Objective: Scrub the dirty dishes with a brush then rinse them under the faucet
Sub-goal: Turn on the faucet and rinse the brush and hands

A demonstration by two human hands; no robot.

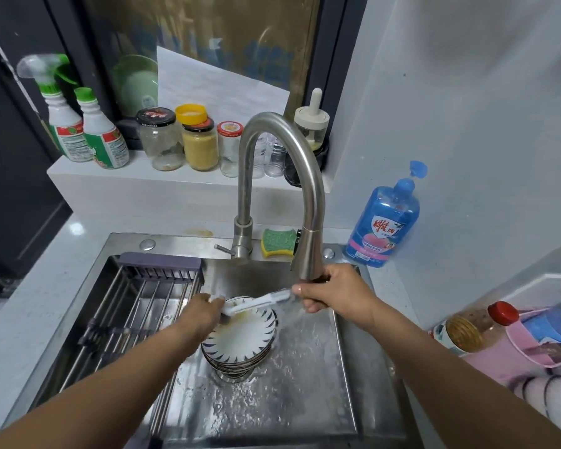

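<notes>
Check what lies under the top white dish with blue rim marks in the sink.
A stack of similar dishes, only their edges showing, standing on the wet steel sink floor. Their insides are covered.

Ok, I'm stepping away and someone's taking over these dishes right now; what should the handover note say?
Left hand: at the far-left rim of the top plate; blurred, grip unclear.
Right hand: grips the brush by its handle, just under the faucet spray head; bristle end on the top plate.
The stack sits in the sink; water sprays down beside it.
Done: top plate's scrub under way, yellowish residue on its far rim.
Left: finish it, rinse it, then every plate below.
</notes>
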